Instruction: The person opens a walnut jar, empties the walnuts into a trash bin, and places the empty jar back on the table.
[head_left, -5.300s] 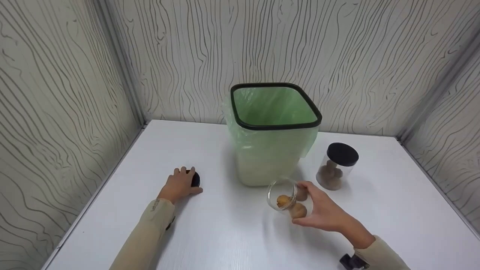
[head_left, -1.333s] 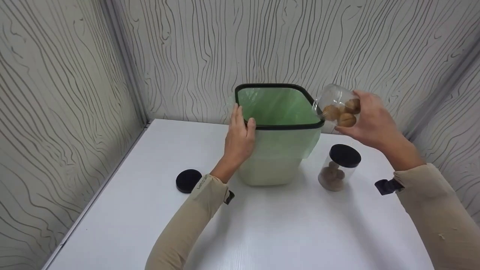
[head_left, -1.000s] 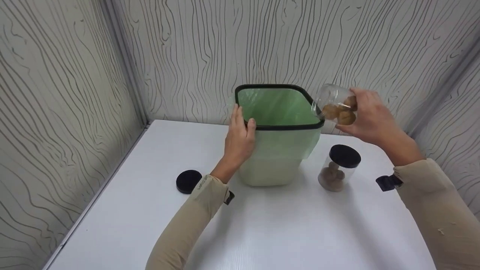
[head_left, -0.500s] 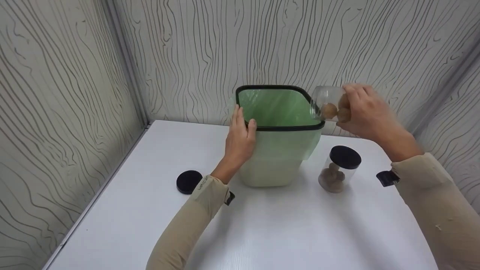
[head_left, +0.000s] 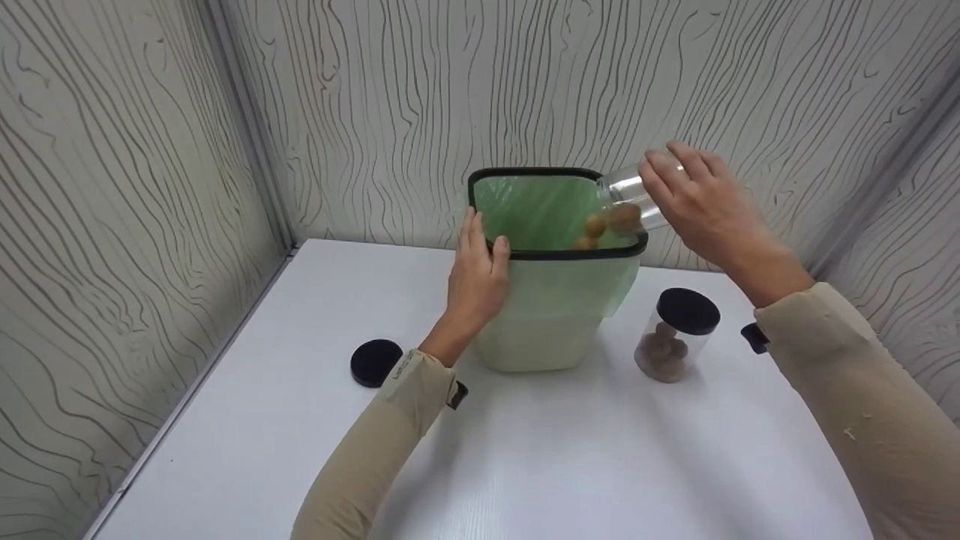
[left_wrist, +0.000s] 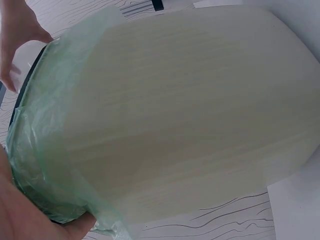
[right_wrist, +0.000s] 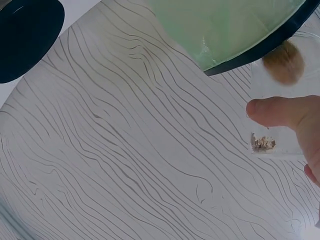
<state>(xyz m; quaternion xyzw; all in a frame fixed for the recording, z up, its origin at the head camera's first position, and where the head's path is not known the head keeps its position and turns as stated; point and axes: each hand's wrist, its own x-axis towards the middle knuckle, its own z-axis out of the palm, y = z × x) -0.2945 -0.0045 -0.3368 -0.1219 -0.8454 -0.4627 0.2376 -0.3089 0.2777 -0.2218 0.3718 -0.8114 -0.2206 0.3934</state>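
Note:
In the head view, my right hand (head_left: pixel 705 202) grips a clear jar (head_left: pixel 630 187), tilted mouth-down over the right rim of a bin (head_left: pixel 536 352) lined with a green bag (head_left: pixel 566 289). Walnuts (head_left: pixel 595 226) tumble from its mouth into the bin; another walnut (right_wrist: pixel 285 62) is still inside, in the right wrist view. Light brown crumbs (right_wrist: pixel 263 143) lie near the jar's base. My left hand (head_left: pixel 478 281) rests against the bin's front left corner, fingers straight along the side and thumb on the front. The bin's floor is hidden.
A second jar (head_left: pixel 664 352) with a black lid (head_left: pixel 688 310) and several brown lumps inside stands right of the bin. Another black lid (head_left: pixel 377 363) lies flat on the white table (head_left: pixel 525 465), left of the bin. Wood-patterned walls (head_left: pixel 390 112) enclose the back and sides.
My right hand has swung left and tipped the jar further down over the bin, and walnuts have come out. Earlier, my left hand left the black lid for the bin's corner, where it stays.

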